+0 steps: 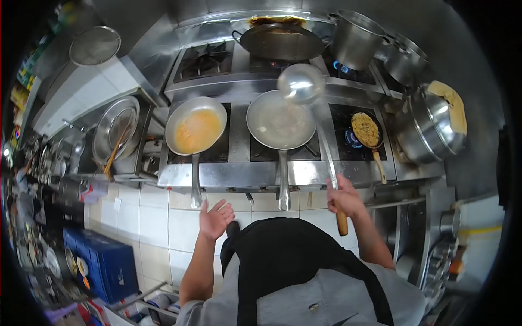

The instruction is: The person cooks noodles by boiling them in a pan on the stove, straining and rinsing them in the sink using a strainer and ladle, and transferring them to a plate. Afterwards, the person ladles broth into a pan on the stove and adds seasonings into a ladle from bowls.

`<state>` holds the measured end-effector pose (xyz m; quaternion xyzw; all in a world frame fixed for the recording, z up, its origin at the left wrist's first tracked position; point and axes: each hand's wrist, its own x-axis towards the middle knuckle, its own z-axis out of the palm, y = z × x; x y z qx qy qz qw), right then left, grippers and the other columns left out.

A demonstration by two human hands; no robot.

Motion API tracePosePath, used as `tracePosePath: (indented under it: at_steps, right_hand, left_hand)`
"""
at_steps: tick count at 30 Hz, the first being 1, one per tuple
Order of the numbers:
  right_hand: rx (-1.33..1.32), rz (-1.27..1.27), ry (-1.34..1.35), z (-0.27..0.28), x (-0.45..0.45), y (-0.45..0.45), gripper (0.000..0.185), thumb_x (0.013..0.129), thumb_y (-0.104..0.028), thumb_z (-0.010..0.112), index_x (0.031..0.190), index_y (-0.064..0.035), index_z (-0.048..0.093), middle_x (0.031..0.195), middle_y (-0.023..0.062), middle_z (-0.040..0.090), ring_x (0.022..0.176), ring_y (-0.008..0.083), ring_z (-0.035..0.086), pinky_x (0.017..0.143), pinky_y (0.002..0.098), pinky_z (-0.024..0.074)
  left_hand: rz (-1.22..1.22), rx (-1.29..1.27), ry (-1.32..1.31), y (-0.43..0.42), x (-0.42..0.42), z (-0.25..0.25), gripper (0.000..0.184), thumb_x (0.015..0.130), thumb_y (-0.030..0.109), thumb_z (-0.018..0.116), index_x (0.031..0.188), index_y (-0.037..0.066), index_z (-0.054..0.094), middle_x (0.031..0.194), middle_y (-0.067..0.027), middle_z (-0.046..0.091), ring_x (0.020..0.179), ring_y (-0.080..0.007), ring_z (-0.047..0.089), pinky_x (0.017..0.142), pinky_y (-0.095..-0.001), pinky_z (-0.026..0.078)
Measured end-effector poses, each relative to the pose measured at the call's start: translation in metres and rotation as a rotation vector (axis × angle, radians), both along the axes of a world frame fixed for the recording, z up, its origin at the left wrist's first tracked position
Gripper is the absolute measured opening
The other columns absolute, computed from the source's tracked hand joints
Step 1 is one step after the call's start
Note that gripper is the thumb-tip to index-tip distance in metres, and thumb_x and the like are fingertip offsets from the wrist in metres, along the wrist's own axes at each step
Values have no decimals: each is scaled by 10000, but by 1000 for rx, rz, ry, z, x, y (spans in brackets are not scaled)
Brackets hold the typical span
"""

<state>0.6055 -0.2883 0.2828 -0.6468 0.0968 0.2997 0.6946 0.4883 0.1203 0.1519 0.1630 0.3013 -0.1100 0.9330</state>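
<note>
A long metal ladle with a wooden handle end (341, 221) is in my right hand (346, 197), fingers wrapped round its shaft. The ladle's round bowl is over the upper right rim of the middle pan (281, 122), which holds cloudy liquid. My left hand (216, 219) holds nothing, palm up and fingers apart, just below the handle of the left pan (197, 127). That pan contains an orange liquid. On the right burner a small pan (366, 130) holds a yellow-brown food.
Behind are a large wok (281, 42) and a tall pot (356, 39). Stacked metal bowls (429, 126) stand at the right. A metal basin (116, 130) with a strainer is on the left. A blue crate (101, 264) stands lower left.
</note>
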Motion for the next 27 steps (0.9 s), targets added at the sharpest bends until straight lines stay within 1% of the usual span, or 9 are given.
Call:
tracePosePath:
  at_steps: [6,8,10,14,17,22,24,25,27]
  right_hand:
    - [-325,249,-97,3,-31,138,258,768,23,512,1016,-26,457,661,43,451,382,150,462,363,323,397]
    - [-380,261,-185,-14,-27,185,235,758,2,536,981,-17,467,646,61,474,423,165,505,379,334,410]
    - [-671,412,-466,-39,-15,224,276,741,-75,588,994,10,522,729,170,554,644,311,597,590,399,480]
    - [-685,464,-571,-56,4,282,248,734,-30,573,959,12,479,711,135,535,555,223,572,463,372,441]
    - [-766,355,-660,-82,13,298,239,736,-43,573,947,24,481,757,170,563,730,307,617,662,450,468]
    - [-988,354,-745,-56,-12,300,255,739,-61,622,941,19,488,732,172,565,676,288,624,628,440,486]
    - [-786,410,-296,-20,-22,308,245,745,-64,632,936,1,493,705,162,566,538,233,590,492,392,466]
    - [-750,449,-229,-17,-15,312,240,744,-64,531,971,0,492,740,172,562,720,250,635,580,374,470]
    - [-750,404,-301,-35,-6,316,250,743,-58,539,982,1,495,761,187,576,743,289,638,611,398,476]
  left_hand:
    - [6,-17,-116,71,39,56,515,977,534,404,1108,56,543,726,-64,533,593,-179,517,546,-292,444]
    - [-286,-174,-192,95,53,28,320,992,428,463,947,119,529,606,4,388,453,-91,334,382,-230,274]
    - [-279,-120,-106,96,52,49,271,993,386,482,893,134,496,587,20,350,432,-76,283,359,-223,223]
    - [-325,-32,-4,115,49,55,261,995,349,501,835,149,453,571,35,302,416,-68,237,343,-224,189]
    - [-350,-57,-33,123,47,52,270,996,351,497,829,144,445,571,35,318,411,-70,240,343,-222,188]
    - [-360,-79,-50,135,48,53,272,994,348,499,827,142,438,571,32,327,409,-73,243,345,-222,192]
    - [-383,-79,-63,139,46,51,262,991,340,505,831,144,437,572,32,328,415,-73,251,348,-224,196]
    - [-387,-83,-61,139,45,51,262,991,340,505,831,144,437,572,32,328,415,-73,251,348,-224,196]
    - [-393,-79,-33,140,46,53,259,987,333,514,828,145,436,573,32,329,420,-73,259,348,-223,200]
